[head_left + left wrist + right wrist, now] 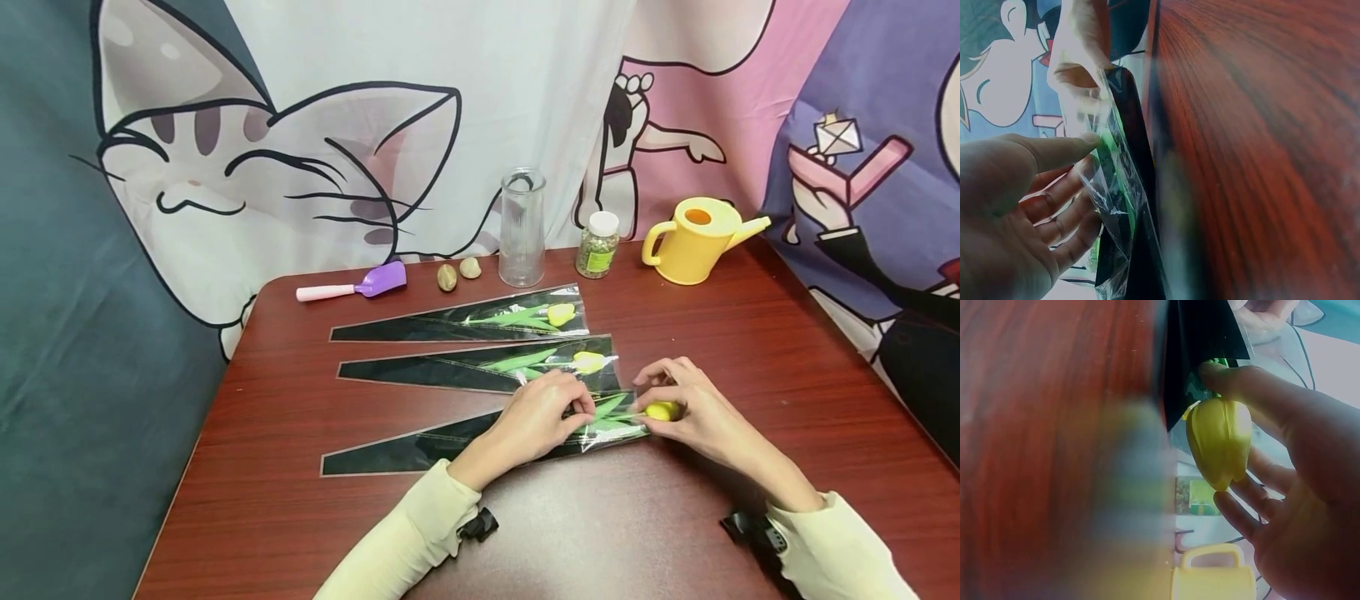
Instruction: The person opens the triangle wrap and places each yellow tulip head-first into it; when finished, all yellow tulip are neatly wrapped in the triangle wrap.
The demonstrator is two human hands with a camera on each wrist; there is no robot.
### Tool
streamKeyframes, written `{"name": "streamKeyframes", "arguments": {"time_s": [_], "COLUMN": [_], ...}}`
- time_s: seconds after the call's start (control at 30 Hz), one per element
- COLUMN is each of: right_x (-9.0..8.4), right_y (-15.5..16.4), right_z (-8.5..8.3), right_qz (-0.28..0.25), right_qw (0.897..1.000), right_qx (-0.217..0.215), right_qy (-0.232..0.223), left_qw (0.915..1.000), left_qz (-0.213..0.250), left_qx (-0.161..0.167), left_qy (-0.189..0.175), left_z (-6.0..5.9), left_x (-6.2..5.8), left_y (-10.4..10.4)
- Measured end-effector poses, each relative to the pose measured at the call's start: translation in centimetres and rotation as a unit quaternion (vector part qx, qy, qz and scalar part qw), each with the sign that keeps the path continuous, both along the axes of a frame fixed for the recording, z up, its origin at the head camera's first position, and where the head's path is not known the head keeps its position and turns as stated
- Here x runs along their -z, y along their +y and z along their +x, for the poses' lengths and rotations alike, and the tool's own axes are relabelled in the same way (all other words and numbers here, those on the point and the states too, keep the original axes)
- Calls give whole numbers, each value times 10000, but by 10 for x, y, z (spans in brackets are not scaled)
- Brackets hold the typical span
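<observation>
A yellow tulip (1219, 440) with green leaves lies partly in the nearest flower sleeve (390, 452), its bloom beyond the sleeve's wide right end. This sleeve has a black back and a clear front. With thumb and fingers, my left hand (542, 414) pinches the clear film, seen close up in the left wrist view. My right hand (701, 410) holds the tulip by the stem just below the bloom, other fingers spread around the flower. Behind lie a middle sleeve (420, 371) and a far sleeve (405, 328), each with a yellow tulip inside.
Along the back of the red-brown table (247, 517) stand a ribbed glass vase (522, 233), a white-capped jar (597, 246) and a yellow watering can (690, 246). Left of them lie two stones (447, 277) and a purple toy shovel (381, 279). A printed cloth (360, 50) hangs behind.
</observation>
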State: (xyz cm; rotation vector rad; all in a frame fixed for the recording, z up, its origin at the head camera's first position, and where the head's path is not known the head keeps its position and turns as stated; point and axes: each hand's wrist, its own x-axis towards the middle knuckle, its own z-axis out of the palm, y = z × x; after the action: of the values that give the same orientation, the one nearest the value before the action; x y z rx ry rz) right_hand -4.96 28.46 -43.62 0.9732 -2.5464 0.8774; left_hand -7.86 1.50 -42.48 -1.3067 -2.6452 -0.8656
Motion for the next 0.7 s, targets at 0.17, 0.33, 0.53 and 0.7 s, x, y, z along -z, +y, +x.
{"name": "streamKeyframes", "arguments": {"time_s": [0.17, 0.33, 0.53, 0.7], "right_x": [3, 3, 3, 4], "right_y": [0, -1, -1, -1], "right_z": [0, 0, 0, 0], "right_qz": [77, 120, 151, 196], "right_qw": [9999, 9998, 9996, 9993], "right_qx": [50, 37, -60, -124], "right_qy": [-106, -151, -237, -289], "left_qw": [10000, 10000, 9999, 9998], "left_qz": [-10, -62, -122, -161], "left_qx": [-7, -31, -39, -68], "left_qy": [-14, 15, -18, -39], "left_z": [0, 1, 1, 2], "left_x": [0, 0, 1, 1], "left_y": [0, 1, 1, 1]}}
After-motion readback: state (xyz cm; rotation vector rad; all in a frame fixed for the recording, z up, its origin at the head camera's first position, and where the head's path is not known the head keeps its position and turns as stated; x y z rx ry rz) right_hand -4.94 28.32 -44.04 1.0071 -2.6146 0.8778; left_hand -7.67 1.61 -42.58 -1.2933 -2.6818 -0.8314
